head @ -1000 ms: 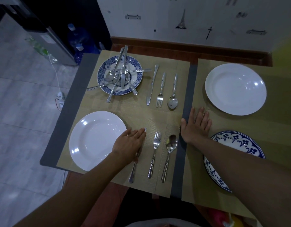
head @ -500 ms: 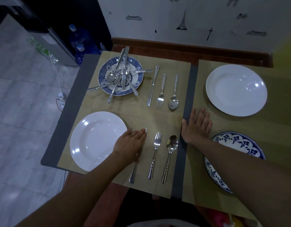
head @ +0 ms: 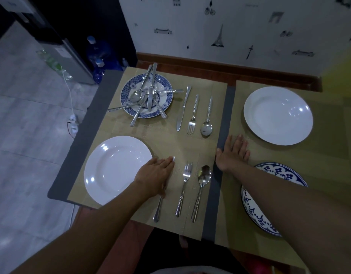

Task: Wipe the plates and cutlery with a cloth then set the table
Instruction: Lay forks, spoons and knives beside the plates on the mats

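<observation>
So, two places look laid; my left hand [head: 156,175] rests flat, fingers straight, on the knife [head: 158,209] beside the white plate [head: 115,171], right hand [head: 233,153] flat on the mat [head: 328,155]; cutlery [head: 149,93] heaped on the blue plate [head: 124,99] seems left

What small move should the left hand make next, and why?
Probably lift the left hand off the knife: it already lies straight beside the fork and spoon, while the right white plate has no cutlery yet.

Rests left hand [head: 154,176] flat on knife [head: 157,211] beside white plate [head: 115,169], right hand [head: 233,153] flat on placemat [head: 328,155], with fork [head: 184,188] and spoon [head: 202,184] between hands.
</observation>
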